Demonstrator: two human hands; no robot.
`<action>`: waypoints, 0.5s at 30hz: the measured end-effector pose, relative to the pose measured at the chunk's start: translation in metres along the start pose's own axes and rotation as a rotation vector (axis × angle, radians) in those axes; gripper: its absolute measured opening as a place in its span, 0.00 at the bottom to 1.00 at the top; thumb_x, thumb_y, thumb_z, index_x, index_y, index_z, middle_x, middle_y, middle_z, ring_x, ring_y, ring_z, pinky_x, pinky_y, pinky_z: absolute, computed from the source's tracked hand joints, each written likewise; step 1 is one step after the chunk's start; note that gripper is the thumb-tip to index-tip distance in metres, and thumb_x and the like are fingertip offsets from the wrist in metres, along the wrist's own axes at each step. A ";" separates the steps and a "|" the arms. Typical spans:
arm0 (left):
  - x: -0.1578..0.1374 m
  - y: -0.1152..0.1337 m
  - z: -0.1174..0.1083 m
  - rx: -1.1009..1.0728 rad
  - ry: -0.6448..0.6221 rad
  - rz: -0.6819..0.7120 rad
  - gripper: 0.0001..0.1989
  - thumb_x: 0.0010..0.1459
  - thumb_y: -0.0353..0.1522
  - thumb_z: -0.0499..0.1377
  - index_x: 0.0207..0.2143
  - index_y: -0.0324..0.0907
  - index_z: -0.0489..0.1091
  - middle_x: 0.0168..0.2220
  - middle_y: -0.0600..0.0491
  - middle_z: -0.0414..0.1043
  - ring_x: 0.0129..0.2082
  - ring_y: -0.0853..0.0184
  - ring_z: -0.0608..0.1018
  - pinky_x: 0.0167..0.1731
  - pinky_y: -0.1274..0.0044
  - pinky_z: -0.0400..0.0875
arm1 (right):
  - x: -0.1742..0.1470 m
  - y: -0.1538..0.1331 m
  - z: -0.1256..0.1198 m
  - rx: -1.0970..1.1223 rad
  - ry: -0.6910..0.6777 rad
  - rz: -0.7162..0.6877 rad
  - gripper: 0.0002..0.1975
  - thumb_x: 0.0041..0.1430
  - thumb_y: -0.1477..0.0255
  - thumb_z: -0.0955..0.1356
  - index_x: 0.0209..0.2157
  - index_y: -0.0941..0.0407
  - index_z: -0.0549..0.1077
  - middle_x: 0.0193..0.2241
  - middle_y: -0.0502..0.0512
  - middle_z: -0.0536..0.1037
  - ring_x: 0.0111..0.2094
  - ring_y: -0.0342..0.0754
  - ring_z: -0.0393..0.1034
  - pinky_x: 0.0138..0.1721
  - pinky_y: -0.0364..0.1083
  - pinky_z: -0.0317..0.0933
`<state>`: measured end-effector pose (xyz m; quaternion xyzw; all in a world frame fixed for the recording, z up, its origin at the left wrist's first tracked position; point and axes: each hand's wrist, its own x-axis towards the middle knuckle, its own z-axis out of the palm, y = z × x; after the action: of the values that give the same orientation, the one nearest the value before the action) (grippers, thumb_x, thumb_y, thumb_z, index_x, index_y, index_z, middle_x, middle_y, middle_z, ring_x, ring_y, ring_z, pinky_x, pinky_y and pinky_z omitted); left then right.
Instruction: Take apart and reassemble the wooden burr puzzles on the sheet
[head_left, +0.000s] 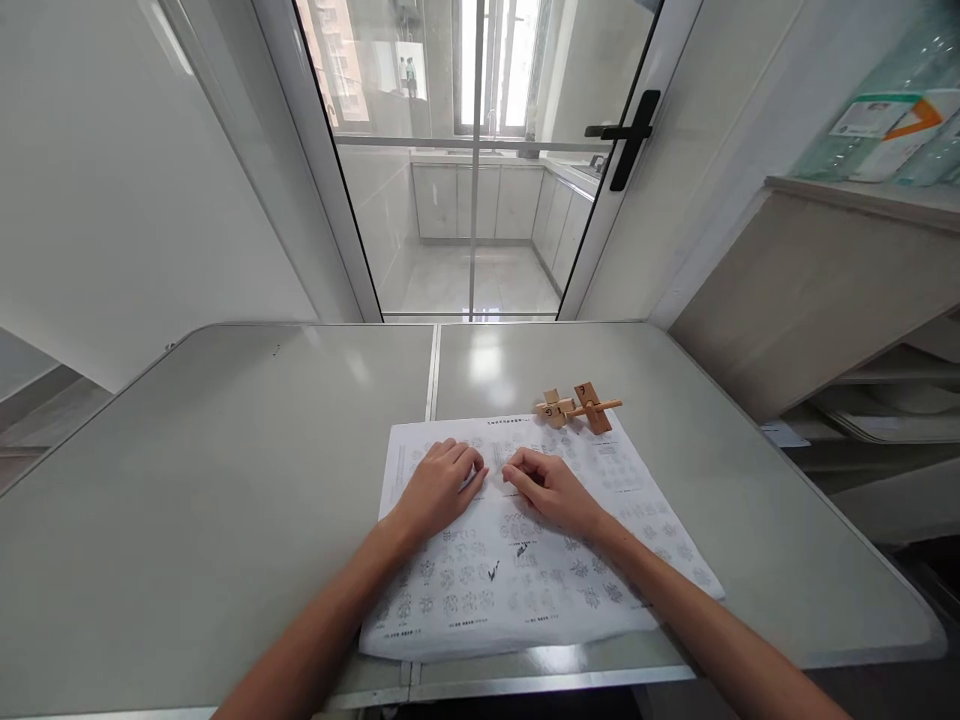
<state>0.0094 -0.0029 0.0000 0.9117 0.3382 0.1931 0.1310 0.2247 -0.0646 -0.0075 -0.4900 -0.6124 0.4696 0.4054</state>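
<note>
A large printed sheet [540, 600], covered with small line drawings and text, lies on the table in front of me. My left hand [448, 475] rests on its left part, fingers slightly bent and thumb apart from the index finger, with nothing visible in it. My right hand [551, 487] rests on the sheet to the right, its fingers curled in with thumb and index finger close together. Whatever may be between them is hidden. Beyond it, at the sheet's far right edge, sit a light wooden puzzle piece [553, 408] and a darker wooden cross-shaped piece [594, 407], both with black marks.
The grey table [225, 520] has a metal seam running through it. Behind it stands a glass door [450, 200] with a black handle [634, 135]. On the right, plastic-wrapped bottles [885, 130] stand on a shelf [847, 190].
</note>
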 end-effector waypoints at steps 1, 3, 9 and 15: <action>0.000 0.000 -0.001 -0.003 -0.001 -0.006 0.10 0.72 0.34 0.52 0.37 0.44 0.69 0.35 0.51 0.75 0.36 0.60 0.73 0.39 0.68 0.67 | 0.000 0.000 0.000 -0.006 0.006 -0.002 0.19 0.72 0.55 0.66 0.31 0.53 0.70 0.18 0.44 0.69 0.20 0.43 0.59 0.25 0.45 0.54; 0.000 -0.001 -0.002 -0.027 -0.006 -0.020 0.09 0.72 0.34 0.53 0.37 0.44 0.69 0.34 0.52 0.74 0.36 0.60 0.72 0.39 0.68 0.67 | 0.001 0.000 0.000 -0.015 0.011 -0.003 0.19 0.72 0.56 0.66 0.31 0.53 0.70 0.18 0.45 0.69 0.20 0.44 0.59 0.26 0.45 0.54; 0.001 -0.003 -0.005 -0.152 -0.022 -0.062 0.08 0.71 0.34 0.54 0.37 0.44 0.70 0.32 0.53 0.72 0.35 0.61 0.72 0.41 0.68 0.67 | 0.001 0.002 -0.001 -0.030 0.033 0.002 0.18 0.72 0.57 0.66 0.31 0.53 0.69 0.18 0.44 0.68 0.21 0.43 0.59 0.25 0.45 0.52; 0.001 -0.003 -0.004 -0.162 -0.011 -0.057 0.07 0.70 0.33 0.54 0.37 0.43 0.69 0.32 0.53 0.72 0.35 0.61 0.72 0.41 0.68 0.66 | 0.002 0.007 -0.005 0.017 0.075 0.007 0.21 0.71 0.57 0.65 0.25 0.53 0.63 0.17 0.44 0.66 0.20 0.42 0.54 0.24 0.45 0.50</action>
<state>0.0067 0.0000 0.0029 0.8891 0.3466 0.2110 0.2118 0.2307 -0.0608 -0.0134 -0.5057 -0.5910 0.4575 0.4308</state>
